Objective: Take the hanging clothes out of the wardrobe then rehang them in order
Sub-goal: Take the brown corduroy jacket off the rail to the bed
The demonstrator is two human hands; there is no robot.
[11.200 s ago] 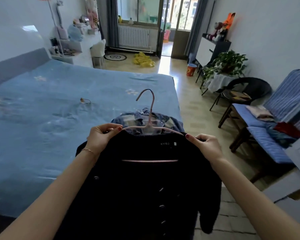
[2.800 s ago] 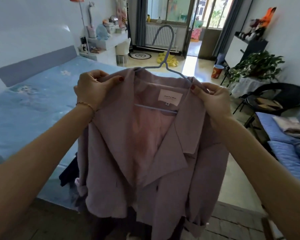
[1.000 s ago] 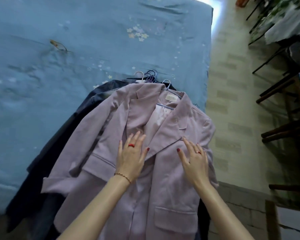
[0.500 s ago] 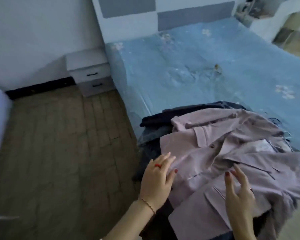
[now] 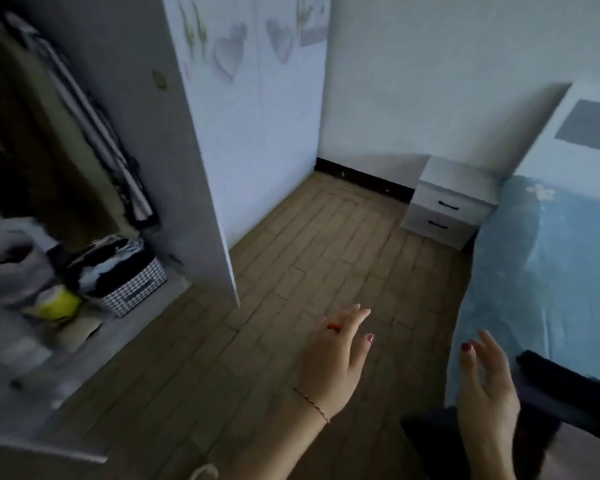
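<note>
The open wardrobe [image 5: 129,98] fills the left of the head view. Dark olive and striped clothes [image 5: 42,126] hang inside it. My left hand [image 5: 336,362] hovers over the wooden floor with its fingers straight and holds nothing. My right hand [image 5: 489,389] is also empty, fingers relaxed, near the corner of the bed. A dark garment [image 5: 568,393] from the pile lies on the bed's edge at the lower right; the rest of the pile is out of view.
The wardrobe door [image 5: 257,126] stands open between me and the wall. A checked basket [image 5: 132,285] and folded items sit on the wardrobe floor. A white bedside drawer unit [image 5: 447,206] stands beside the blue bed [image 5: 548,271]. Wooden floor lies between.
Both hands have left the lilac jacket on the bed pile and now hang empty in the air. My view has swung left from the bed to the wardrobe.
</note>
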